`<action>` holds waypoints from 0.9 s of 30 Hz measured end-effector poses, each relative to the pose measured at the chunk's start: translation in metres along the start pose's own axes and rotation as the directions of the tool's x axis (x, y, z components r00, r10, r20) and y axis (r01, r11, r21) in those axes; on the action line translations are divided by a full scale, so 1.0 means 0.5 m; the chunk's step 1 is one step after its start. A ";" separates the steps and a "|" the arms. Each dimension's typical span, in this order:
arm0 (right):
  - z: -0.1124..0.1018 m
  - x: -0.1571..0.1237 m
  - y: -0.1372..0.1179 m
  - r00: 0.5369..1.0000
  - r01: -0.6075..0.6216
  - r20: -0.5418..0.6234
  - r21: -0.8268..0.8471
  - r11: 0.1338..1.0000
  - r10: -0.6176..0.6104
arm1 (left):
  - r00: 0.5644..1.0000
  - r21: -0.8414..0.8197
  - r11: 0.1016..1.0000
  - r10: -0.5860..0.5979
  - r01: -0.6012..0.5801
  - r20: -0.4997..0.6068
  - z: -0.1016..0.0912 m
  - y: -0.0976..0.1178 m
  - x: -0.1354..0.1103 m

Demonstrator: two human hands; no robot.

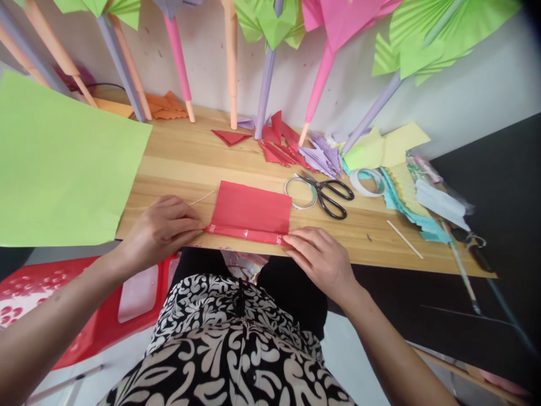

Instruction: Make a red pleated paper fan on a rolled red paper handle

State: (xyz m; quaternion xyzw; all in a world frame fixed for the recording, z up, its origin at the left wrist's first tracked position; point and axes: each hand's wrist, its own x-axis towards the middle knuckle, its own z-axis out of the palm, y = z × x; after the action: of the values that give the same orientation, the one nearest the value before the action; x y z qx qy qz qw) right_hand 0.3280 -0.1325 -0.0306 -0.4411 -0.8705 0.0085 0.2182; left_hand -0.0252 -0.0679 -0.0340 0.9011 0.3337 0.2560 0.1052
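A red paper sheet (250, 210) lies at the near edge of the wooden board (186, 158), with a shiny strip of tape along its near edge. My left hand (160, 230) rests at the sheet's left end, fingers pressed together on the taped edge. My right hand (322, 260) presses its fingertips on the right end of the same edge. A thin wooden stick (201, 198) pokes out just beyond my left hand.
Black-handled scissors (330, 192) and two tape rolls (367, 182) lie right of the sheet. Folded red and purple paper pieces (296, 148) sit further back. A large green sheet (59, 163) overhangs the left. Paper flowers on rolled stems lean on the wall. A red stool (84, 304) stands lower left.
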 end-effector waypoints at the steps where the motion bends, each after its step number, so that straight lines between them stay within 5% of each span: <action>1: 0.000 0.002 -0.001 1.000 0.015 0.000 -0.011 1.000 -0.015 | 1.000 0.000 1.000 -0.002 0.002 0.001 0.000 0.001 0.001; 7: 0.000 0.010 -0.001 0.995 0.100 0.028 -0.065 0.993 -0.099 | 1.000 -0.014 1.000 -0.012 0.012 0.002 -0.003 0.009 0.008; 27: 0.015 0.021 0.008 0.995 0.095 -0.018 -0.128 0.987 -0.098 | 0.997 0.149 0.989 0.021 -0.010 -0.071 0.007 0.024 0.012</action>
State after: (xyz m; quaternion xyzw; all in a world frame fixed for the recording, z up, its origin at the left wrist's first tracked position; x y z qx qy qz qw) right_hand 0.3229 -0.1206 -0.0341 -0.4116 -0.8869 -0.0628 0.2002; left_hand -0.0127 -0.0731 -0.0303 0.8990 0.3485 0.2640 0.0237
